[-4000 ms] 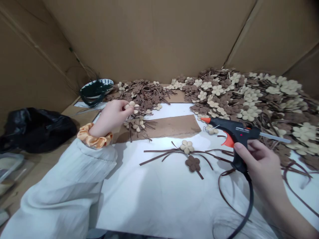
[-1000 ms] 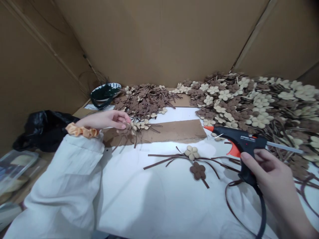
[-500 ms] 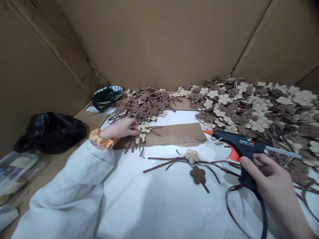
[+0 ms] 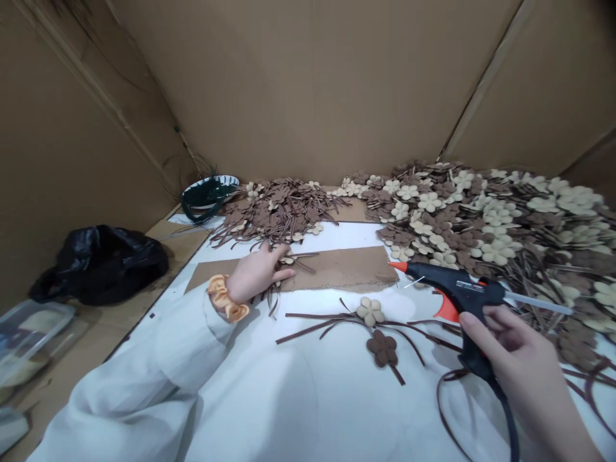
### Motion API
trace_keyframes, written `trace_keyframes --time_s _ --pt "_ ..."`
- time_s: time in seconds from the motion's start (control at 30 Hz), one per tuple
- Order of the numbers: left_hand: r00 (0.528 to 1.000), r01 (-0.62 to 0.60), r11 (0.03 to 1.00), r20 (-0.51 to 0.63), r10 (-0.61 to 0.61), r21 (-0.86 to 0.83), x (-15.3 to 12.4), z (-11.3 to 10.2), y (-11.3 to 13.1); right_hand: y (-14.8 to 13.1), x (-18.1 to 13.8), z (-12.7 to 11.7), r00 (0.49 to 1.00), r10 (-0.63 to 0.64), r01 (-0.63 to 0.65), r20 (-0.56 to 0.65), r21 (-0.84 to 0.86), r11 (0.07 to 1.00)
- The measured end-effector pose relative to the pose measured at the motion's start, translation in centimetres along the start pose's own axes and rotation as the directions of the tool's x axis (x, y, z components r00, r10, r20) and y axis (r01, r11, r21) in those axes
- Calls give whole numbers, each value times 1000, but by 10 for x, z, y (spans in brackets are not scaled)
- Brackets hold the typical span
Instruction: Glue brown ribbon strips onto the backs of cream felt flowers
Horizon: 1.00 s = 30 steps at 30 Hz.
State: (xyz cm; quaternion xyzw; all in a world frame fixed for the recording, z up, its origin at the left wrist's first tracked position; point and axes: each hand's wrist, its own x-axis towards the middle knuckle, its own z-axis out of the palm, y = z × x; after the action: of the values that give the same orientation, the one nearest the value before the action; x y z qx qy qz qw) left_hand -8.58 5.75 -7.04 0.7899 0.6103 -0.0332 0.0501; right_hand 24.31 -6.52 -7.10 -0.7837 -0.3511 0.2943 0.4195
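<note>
My right hand (image 4: 520, 359) grips the black handle of a hot glue gun (image 4: 457, 285) with an orange nozzle and trigger. A glue stick (image 4: 539, 301) pokes out of its back, and the nozzle points left. My left hand (image 4: 260, 273) rests over cream felt flowers (image 4: 289, 260) with brown cords, which lie on a cardboard strip (image 4: 346, 266); its thumb and fingers are spread, partly hiding them. In front of the strip lie a cream flower (image 4: 370, 311) and a brown flower (image 4: 382, 348) among brown cords (image 4: 312, 326).
A large heap of brown and cream flowers (image 4: 495, 218) fills the right back. A smaller pile of flowers with cords (image 4: 283, 208) stands behind the strip. At left are a bowl with dark green strands (image 4: 209, 192), a black plastic bag (image 4: 106, 263) and a clear container (image 4: 36, 340). Cardboard walls (image 4: 308, 90) enclose the back.
My left hand has moved right and slightly toward me, from the flowers' left side to over them, and its fingers have spread. The glue gun has shifted slightly left.
</note>
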Motion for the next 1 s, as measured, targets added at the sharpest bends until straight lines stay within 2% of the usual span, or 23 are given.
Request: trace_keyframes --time_s 0.17,0.3,0.43,0.57,0.7,0.8,0.9,1.0 --pt "994 16 1000 -110 -15 7 -3 12 6 8 6 -1 998 -44 46 44 -47 998" --pt "984 9 998 -175 -20 -63 0 8 -2 8 8 0 998 -10 12 61 -35 999" --pt "967 8 987 -250 -49 -162 18 -21 -25 5 7 2 999 -20 21 49 -22 1000" --pt "945 42 975 -308 -110 -218 58 -62 -47 4 6 3 999 -20 21 48 -36 999" --pt "935 52 972 -331 -128 -229 107 -93 -57 2 7 6 998 -45 47 52 -37 998" --pt "941 73 970 -307 -144 -233 124 -108 -58 2 7 7 998 -49 51 43 -44 998" --pt "942 52 973 -311 -122 -225 107 -115 -53 3 7 7 999 -49 49 23 -42 998" --pt "980 -48 976 -197 5 -214 62 -104 -40 7 8 6 999 -35 36 24 -34 999"
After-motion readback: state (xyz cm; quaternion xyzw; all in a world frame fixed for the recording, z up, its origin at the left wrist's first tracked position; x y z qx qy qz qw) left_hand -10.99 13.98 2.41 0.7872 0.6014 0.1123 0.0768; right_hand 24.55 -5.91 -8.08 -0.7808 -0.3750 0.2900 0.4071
